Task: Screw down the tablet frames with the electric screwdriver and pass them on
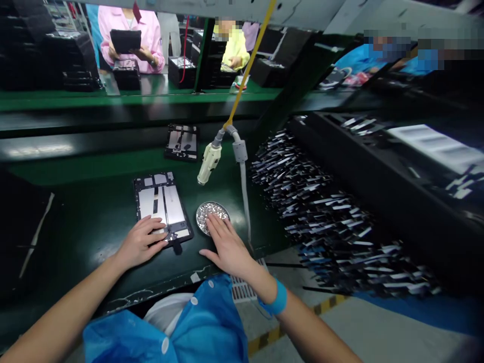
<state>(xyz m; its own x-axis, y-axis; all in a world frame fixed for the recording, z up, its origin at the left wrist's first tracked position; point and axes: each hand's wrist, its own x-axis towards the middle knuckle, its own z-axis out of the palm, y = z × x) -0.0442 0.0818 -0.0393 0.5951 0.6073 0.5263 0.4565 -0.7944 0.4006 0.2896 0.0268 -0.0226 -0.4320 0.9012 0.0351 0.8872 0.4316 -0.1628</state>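
An opened tablet-like device [170, 201] lies on the dark green bench, its flat silver battery cells and black frame showing. My left hand [143, 241] rests on its lower left edge with the fingers spread. To the right of it is a round dish [202, 217] full of small shiny metal pieces, probably screws. Over the dish's near side lies my right hand [227, 247], fingers stretched out and touching the pieces, thumb apart. Above the dish hangs a pale electric screwdriver [209, 162], pointing down; neither hand touches it.
A second opened device [182, 142] lies farther back. On the right stands a large black rack [359, 171] with many protruding strips. A grey cable [244, 196] runs down beside the dish. Black stacked material [22, 227] is at the left. People work across the bench.
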